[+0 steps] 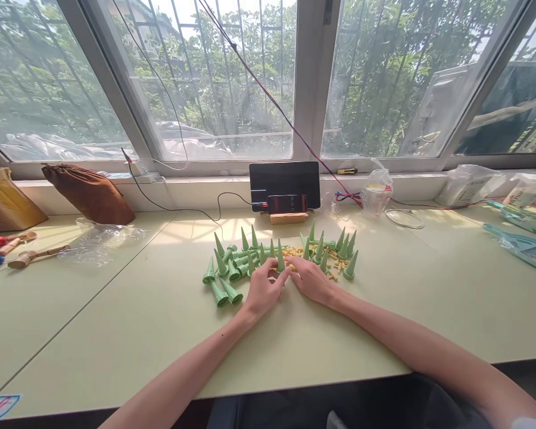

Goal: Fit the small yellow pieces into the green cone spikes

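Observation:
My left hand (263, 289) is curled around the lower part of an upright green plastic cone (281, 257), thumb and fingers closed near its flared base. From the other side, my right hand (310, 279) meets it with bent fingers pinched together close to the cone; anything small between those fingertips is hidden. On the left lie several hollow green cones (220, 294) on their sides, some with open ends facing me. More green cones (351, 266) stand upright on the right. Small yellow peg-like pieces (291, 252) are scattered behind and beside my hands.
A phone (287, 204) leans on a small stand before a black tablet (284, 179). A brown drawstring bag (89, 193) and wooden toys (27, 256) are at left. Plastic bags (377, 192), a coiled cable (404, 218) and teal-edged packets (520, 244) lie at right.

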Motion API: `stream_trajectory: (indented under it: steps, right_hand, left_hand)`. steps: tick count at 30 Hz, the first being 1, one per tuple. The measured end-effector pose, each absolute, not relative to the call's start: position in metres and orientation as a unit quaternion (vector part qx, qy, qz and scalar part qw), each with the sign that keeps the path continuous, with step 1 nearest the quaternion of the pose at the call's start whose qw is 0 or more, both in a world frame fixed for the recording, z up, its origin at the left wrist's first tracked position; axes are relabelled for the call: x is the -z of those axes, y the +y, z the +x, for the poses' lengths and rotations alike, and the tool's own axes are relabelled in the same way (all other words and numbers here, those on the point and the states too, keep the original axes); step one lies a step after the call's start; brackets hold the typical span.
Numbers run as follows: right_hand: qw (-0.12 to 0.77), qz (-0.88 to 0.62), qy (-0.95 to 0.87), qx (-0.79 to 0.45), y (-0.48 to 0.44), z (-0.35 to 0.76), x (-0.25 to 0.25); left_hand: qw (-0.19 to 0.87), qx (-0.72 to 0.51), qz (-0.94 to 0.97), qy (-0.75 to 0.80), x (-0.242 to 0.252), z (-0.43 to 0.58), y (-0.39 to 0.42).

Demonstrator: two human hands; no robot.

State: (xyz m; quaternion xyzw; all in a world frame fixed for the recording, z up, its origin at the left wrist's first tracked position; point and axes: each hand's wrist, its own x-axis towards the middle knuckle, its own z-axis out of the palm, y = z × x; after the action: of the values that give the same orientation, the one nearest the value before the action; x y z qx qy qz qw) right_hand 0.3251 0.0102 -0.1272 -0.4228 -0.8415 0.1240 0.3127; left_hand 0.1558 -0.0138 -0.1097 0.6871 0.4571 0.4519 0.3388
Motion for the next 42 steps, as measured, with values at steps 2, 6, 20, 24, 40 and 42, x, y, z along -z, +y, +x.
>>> stream_trajectory:
  steps: [2, 6, 20, 24, 40, 42]
  right_hand:
    - [0.309, -0.413, -0.848, -0.124, 0.009, 0.325, 0.125]
    - [0.305, -0.400, -0.857, -0.115, 0.010, 0.325, 0.125]
    - [0.319, -0.403, -0.849, -0.120, 0.015, 0.324, 0.136]
    - [0.310, -0.410, -0.849, -0.125, 0.014, 0.324, 0.134]
    - [0.352, -0.426, -0.827, -0.107, 0.015, 0.323, 0.138]
    - [0.366, -0.428, -0.819, -0.114, 0.014, 0.323, 0.137]
  left_hand:
    - [0.335, -0.447, 0.691, 0.459, 0.108, 0.156, -0.014]
    - [0.341, -0.440, 0.693, 0.458, 0.109, 0.157, -0.015]
    - [0.394, -0.448, 0.673, 0.437, 0.112, 0.157, -0.014]
    - [0.408, -0.457, 0.666, 0.426, 0.114, 0.157, -0.013]
    - [0.398, -0.470, 0.665, 0.423, 0.115, 0.158, -0.012]
    - [0.395, -0.469, 0.665, 0.426, 0.115, 0.158, -0.012]
